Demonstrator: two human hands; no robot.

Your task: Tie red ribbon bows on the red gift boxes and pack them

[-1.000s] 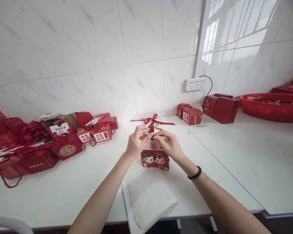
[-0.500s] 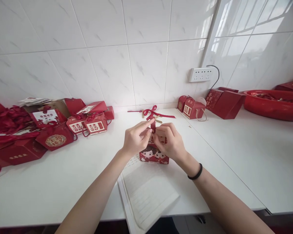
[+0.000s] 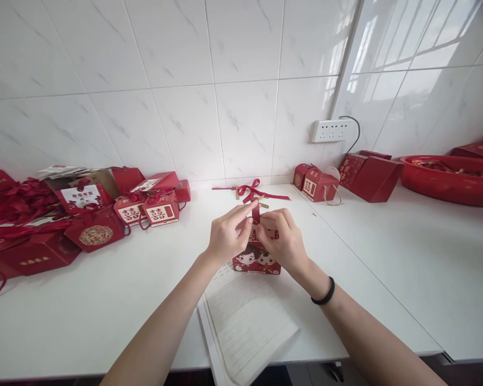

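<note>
A small red gift box [image 3: 256,259] with two cartoon faces stands upright at the centre, on or just behind the far end of an open notebook [image 3: 251,321]. Above the box's top, a dark red ribbon [image 3: 256,213] rises between my two hands. My left hand [image 3: 230,234] pinches the ribbon from the left with thumb and forefinger. From the right, my right hand [image 3: 282,236] pinches it low, near the box top, with a black band on the wrist. My fingers hide part of the ribbon and the box's upper edge.
A red ribbon bow [image 3: 250,188] lies by the wall behind my hands. Several red boxes [image 3: 160,208] and ribbons crowd the left. On the right are small boxes [image 3: 314,184], a larger red box [image 3: 374,177], a red basin [image 3: 446,179] and a wall socket [image 3: 330,131].
The view has tilted up slightly, so everything sits a little lower in the picture. Both hands keep their pinch on the ribbon, with only slight finger shifts.
</note>
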